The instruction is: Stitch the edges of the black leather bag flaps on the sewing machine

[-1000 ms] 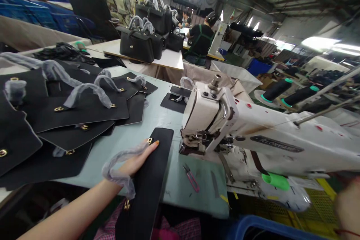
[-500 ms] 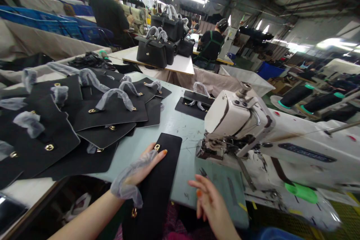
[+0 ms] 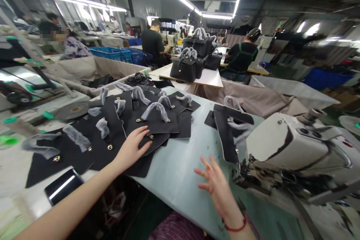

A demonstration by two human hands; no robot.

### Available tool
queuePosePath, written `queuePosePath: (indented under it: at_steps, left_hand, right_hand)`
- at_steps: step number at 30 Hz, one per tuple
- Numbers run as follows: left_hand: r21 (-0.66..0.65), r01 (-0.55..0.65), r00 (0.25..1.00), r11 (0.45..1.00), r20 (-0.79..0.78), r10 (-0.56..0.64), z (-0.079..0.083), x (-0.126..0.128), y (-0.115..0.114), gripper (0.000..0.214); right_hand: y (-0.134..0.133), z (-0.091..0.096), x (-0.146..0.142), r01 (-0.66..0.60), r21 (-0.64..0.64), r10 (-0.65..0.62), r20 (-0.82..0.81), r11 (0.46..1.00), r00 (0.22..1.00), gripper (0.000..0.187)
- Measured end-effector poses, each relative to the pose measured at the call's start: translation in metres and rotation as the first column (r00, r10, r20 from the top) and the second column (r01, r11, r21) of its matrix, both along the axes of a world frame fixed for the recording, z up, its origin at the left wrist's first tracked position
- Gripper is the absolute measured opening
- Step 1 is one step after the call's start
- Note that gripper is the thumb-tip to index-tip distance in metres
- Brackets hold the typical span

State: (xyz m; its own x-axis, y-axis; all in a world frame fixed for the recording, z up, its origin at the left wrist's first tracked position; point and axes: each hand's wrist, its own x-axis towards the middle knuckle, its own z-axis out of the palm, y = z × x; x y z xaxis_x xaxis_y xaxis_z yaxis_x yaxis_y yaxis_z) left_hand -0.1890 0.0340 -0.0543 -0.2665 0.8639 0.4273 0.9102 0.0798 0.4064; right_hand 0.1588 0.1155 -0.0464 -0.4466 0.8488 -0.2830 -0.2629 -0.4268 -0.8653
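My left hand [image 3: 131, 148] lies flat with its fingers stretched out on a black leather panel [image 3: 152, 140] at the near edge of a pile of such panels [image 3: 112, 135], each with gold rings and plastic-wrapped handles. My right hand [image 3: 215, 183] hovers open above the pale green table [image 3: 174, 172], fingers spread, holding nothing. One narrow black panel [image 3: 225, 138] lies beside the head of the white sewing machine [image 3: 292, 146], on top of other panels there.
A dark phone [image 3: 63, 189] lies at the table's near left edge. Finished black handbags [image 3: 185, 68] stand on a white table behind. Several other people work at stations farther back. Beige cloth bins and blue crates flank the aisle.
The view has swung left. My left hand left the narrow black panel and moved onto the pile of panels. That panel now lies by the sewing machine. My right hand rose, fingers spread.
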Motion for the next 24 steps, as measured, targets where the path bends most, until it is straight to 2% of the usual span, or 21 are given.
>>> queuePosePath:
  at_steps: [2, 4, 7, 9, 11, 13, 14, 16, 18, 20, 22, 23, 24]
  left_hand:
    - [-0.027, -0.162, 0.977, 0.986, 0.138, 0.164, 0.002, -0.022, 0.031, 0.063]
    - [-0.066, -0.256, 0.941, 0.964, 0.209, 0.265, 0.006, -0.040, 0.062, 0.070]
    - [-0.115, -0.255, 0.917, 0.960, 0.287, 0.277, 0.020, -0.056, 0.096, 0.047]
    - [-0.127, -0.193, 0.912, 0.973, 0.344, 0.225, 0.038, -0.057, 0.106, 0.030]
    - [-0.122, -0.111, 0.908, 0.986, 0.391, 0.151, 0.060, -0.047, 0.105, 0.029]
    - [-0.109, -0.015, 0.876, 0.994, 0.477, 0.066, 0.080, -0.022, 0.097, 0.033]
    - [-0.109, 0.040, 0.837, 0.993, 0.546, 0.026, 0.088, -0.004, 0.090, 0.035]
    - [-0.112, 0.160, 0.664, 0.981, 0.748, -0.022, 0.093, 0.040, 0.074, 0.039]
    - [-0.130, 0.274, 0.446, 0.953, 0.895, -0.006, 0.083, 0.089, 0.056, 0.041]
    - [-0.133, 0.365, 0.279, 0.921, 0.960, 0.028, 0.060, 0.134, 0.037, 0.041]
    - [-0.115, 0.400, 0.202, 0.909, 0.979, 0.035, 0.029, 0.169, 0.017, 0.042]
    - [-0.110, 0.400, 0.198, 0.910, 0.980, 0.031, 0.011, 0.181, 0.007, 0.043]
    - [-0.117, 0.387, 0.230, 0.914, 0.973, 0.027, -0.006, 0.190, -0.003, 0.045]
  right_hand:
    - [-0.032, -0.023, 0.002, -0.079, -0.069, 0.083, 0.059, 0.994, 0.995, 0.069]
    - [-0.060, -0.047, 0.010, -0.082, -0.135, 0.092, 0.068, 0.987, 0.993, 0.066]
    - [-0.085, -0.074, 0.032, -0.045, -0.208, 0.064, 0.084, 0.977, 0.994, 0.067]
    - [-0.091, -0.085, 0.048, 0.000, -0.242, 0.033, 0.129, 0.970, 0.991, 0.067]
    - [-0.093, -0.090, 0.059, 0.058, -0.249, -0.013, 0.178, 0.967, 0.984, 0.068]
    - [-0.095, -0.087, 0.061, 0.084, -0.217, -0.037, 0.214, 0.973, 0.976, 0.067]
    - [-0.097, -0.083, 0.057, 0.074, -0.193, -0.030, 0.222, 0.979, 0.975, 0.067]
    - [-0.103, -0.069, 0.043, 0.012, -0.144, 0.017, 0.197, 0.990, 0.980, 0.068]
    - [-0.109, -0.054, 0.026, -0.063, -0.105, 0.073, 0.103, 0.993, 0.992, 0.071]
    - [-0.114, -0.044, 0.014, -0.095, -0.078, 0.096, 0.011, 0.992, 0.995, 0.067]
    - [-0.117, -0.044, 0.013, -0.061, -0.084, 0.063, 0.018, 0.995, 0.998, 0.061]
    - [-0.118, -0.047, 0.017, -0.025, -0.096, 0.030, 0.054, 0.995, 0.998, 0.059]
    - [-0.118, -0.053, 0.023, 0.016, -0.107, -0.005, 0.101, 0.994, 0.995, 0.059]
